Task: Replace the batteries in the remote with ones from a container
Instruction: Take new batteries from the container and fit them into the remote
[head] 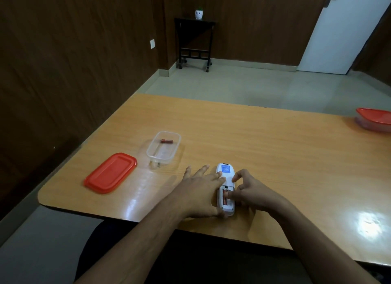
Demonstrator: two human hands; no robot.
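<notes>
A white remote (226, 188) lies face down near the front edge of the wooden table (264, 139), its battery compartment uncovered and a blue label on its far end. The left hand (200, 191) lies along the remote's left side with fingers stretched out flat, the fingertips resting on the remote's back just above the compartment, steadying it without curling round it. The right hand (248, 191) sits against the remote's right side; its fingers are bent, and its thumb and forefinger press on a red battery (225, 197) seated in the compartment. Whether a second battery lies beside it cannot be told. To the left and farther back, apart from both hands, stands a clear plastic container (164, 147) with one red battery (166, 141) lying inside near its far end. The container's red lid (110, 172) lies flat on the table just left of it. At the table's far right edge sits another clear container with a red lid (374, 118), closed.
</notes>
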